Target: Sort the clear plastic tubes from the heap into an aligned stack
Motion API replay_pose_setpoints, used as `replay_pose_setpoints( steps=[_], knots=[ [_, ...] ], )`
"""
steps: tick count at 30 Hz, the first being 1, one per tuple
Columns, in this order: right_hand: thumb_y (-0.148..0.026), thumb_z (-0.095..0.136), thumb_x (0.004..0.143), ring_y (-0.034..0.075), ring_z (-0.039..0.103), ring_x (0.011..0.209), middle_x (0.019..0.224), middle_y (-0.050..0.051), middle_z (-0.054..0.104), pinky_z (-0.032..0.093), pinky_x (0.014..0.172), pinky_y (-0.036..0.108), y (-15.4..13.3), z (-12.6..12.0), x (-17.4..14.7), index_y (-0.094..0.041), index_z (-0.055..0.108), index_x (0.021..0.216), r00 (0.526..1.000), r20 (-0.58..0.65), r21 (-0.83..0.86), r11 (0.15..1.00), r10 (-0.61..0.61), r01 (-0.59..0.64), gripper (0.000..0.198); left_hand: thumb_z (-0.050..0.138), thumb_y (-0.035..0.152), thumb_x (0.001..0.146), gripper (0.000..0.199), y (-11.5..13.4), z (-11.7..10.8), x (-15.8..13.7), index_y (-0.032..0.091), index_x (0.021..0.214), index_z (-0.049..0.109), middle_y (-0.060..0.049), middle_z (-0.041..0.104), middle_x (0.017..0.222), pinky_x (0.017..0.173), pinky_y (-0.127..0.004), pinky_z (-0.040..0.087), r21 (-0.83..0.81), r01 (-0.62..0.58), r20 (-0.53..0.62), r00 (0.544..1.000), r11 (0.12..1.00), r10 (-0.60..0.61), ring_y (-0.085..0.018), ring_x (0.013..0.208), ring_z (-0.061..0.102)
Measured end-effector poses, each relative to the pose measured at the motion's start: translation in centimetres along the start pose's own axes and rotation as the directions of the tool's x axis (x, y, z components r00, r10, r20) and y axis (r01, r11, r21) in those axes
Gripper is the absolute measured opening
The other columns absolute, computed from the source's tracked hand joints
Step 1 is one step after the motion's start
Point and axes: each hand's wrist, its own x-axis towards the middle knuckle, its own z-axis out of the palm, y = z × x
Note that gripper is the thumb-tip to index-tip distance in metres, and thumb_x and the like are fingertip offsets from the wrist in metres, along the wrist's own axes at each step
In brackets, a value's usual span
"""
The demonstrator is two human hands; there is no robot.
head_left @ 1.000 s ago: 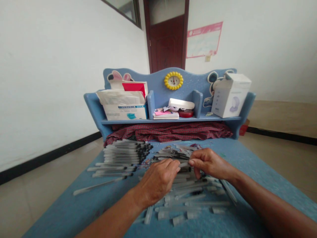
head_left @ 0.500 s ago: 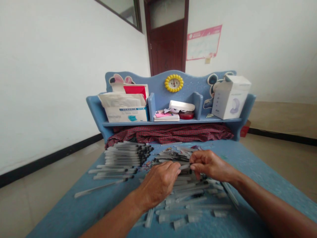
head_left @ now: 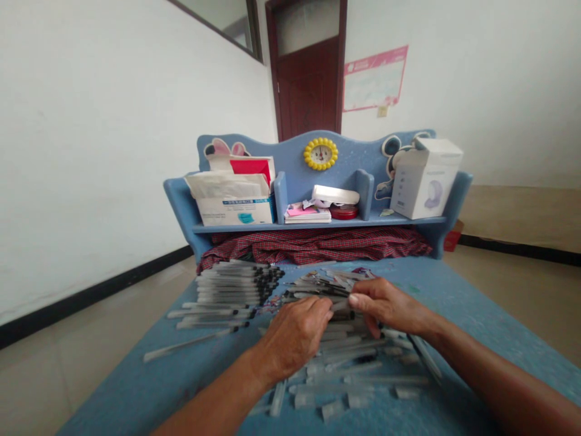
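Pinching a translucent pen tube [head_left: 340, 307] over the middle of the table [head_left: 136, 393], your left hand [head_left: 297, 333] has its grip closed on the left end, while it is unclear whether your right hand [head_left: 381, 303], at three o'clock from it, clasps the other end. Pulling unevenly could let the tube slip and drop among the similar loose tubes [head_left: 345, 348] at six o'clock, and a wide leftward swing might scatter the stacked pens [head_left: 229, 284] at ten o'clock.
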Motion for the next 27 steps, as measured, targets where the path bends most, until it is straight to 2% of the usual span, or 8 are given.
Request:
replay_pose_setpoints(
  steps=[3, 5, 8, 13, 19, 23, 27],
  knots=[
    [-0.050, 0.049, 0.085, 0.007, 0.044, 0.035, 0.040, -0.004, 0.052, 0.028, 0.039, 0.018, 0.2, 0.0, 0.1, -0.016, 0.049, 0.067, 1.000, -0.011, 0.024, 1.000, -0.002, 0.002, 0.038, 0.035, 0.015, 0.092, 0.021, 0.0, 0.0, 0.0, 0.014, 0.089, 0.056, -0.006, 0.063, 0.079, 0.066, -0.028, 0.046, -0.009, -0.003, -0.006, 1.000, 1.000, 0.003, -0.019, 0.074, 0.060],
    [-0.047, 0.058, 0.079, 0.008, 0.045, 0.035, 0.042, -0.004, 0.055, 0.028, 0.039, 0.018, 0.4, 0.0, 0.2, -0.016, 0.050, 0.073, 1.000, -0.004, 0.088, 0.996, 0.001, -0.001, 0.033, 0.034, 0.015, 0.092, 0.021, -0.1, 0.2, 0.0, 0.014, 0.091, 0.056, -0.007, 0.063, 0.079, 0.066, -0.028, 0.046, -0.020, -0.013, -0.023, 1.000, 1.000, 0.013, -0.019, 0.075, 0.060],
    [-0.047, 0.065, 0.073, 0.008, 0.046, 0.036, 0.044, -0.005, 0.055, 0.028, 0.038, 0.017, 0.4, -0.2, 0.2, -0.015, 0.051, 0.082, 1.000, 0.007, 0.106, 0.994, 0.011, -0.011, 0.036, 0.034, 0.016, 0.092, 0.022, -0.3, 0.5, -0.1, 0.014, 0.089, 0.056, -0.006, 0.063, 0.076, 0.063, -0.027, 0.046, -0.009, -0.039, -0.061, 0.997, 0.999, 0.038, -0.018, 0.071, 0.060],
    [-0.049, 0.047, 0.086, 0.007, 0.044, 0.033, 0.038, -0.004, 0.050, 0.029, 0.038, 0.018, 0.2, 0.0, 0.2, -0.015, 0.051, 0.067, 0.999, -0.040, 0.004, 1.000, -0.005, 0.005, 0.039, 0.036, 0.017, 0.092, 0.020, -0.7, 1.1, -0.2, 0.015, 0.090, 0.056, -0.007, 0.065, 0.079, 0.066, -0.027, 0.048, -0.004, -0.069, -0.105, 0.992, 0.998, 0.068, -0.018, 0.074, 0.063],
    [-0.031, 0.062, 0.075, 0.006, 0.043, 0.035, 0.043, -0.005, 0.057, 0.027, 0.039, 0.017, -0.1, -0.5, 0.1, -0.016, 0.051, 0.077, 1.000, -0.014, 0.154, 0.988, 0.018, -0.015, 0.019, 0.038, 0.016, 0.091, 0.019, -0.8, 1.0, -0.1, 0.015, 0.091, 0.056, -0.006, 0.066, 0.079, 0.065, -0.026, 0.049, -0.031, -0.051, -0.083, 0.995, 0.998, 0.048, -0.018, 0.073, 0.064],
    [-0.022, 0.060, 0.073, 0.006, 0.043, 0.035, 0.042, -0.006, 0.056, 0.028, 0.039, 0.017, -0.5, -2.2, -0.3, -0.016, 0.051, 0.076, 0.997, -0.050, 0.051, 0.997, 0.056, -0.054, 0.011, 0.039, 0.016, 0.090, 0.018, -1.0, 0.8, 0.0, 0.015, 0.091, 0.057, -0.006, 0.066, 0.079, 0.066, -0.027, 0.050, -0.042, -0.030, -0.077, 0.997, 0.999, 0.026, -0.018, 0.074, 0.065],
    [-0.015, 0.057, 0.069, 0.007, 0.046, 0.034, 0.038, -0.007, 0.050, 0.028, 0.038, 0.017, -0.7, -3.8, -0.8, -0.016, 0.052, 0.068, 0.980, -0.025, -0.151, 0.968, 0.198, -0.199, 0.005, 0.038, 0.016, 0.090, 0.019, -1.1, 0.9, 0.0, 0.015, 0.091, 0.058, -0.008, 0.067, 0.083, 0.071, -0.029, 0.052, -0.037, -0.029, -0.081, 0.996, 0.999, 0.026, -0.020, 0.080, 0.065]
  ],
)
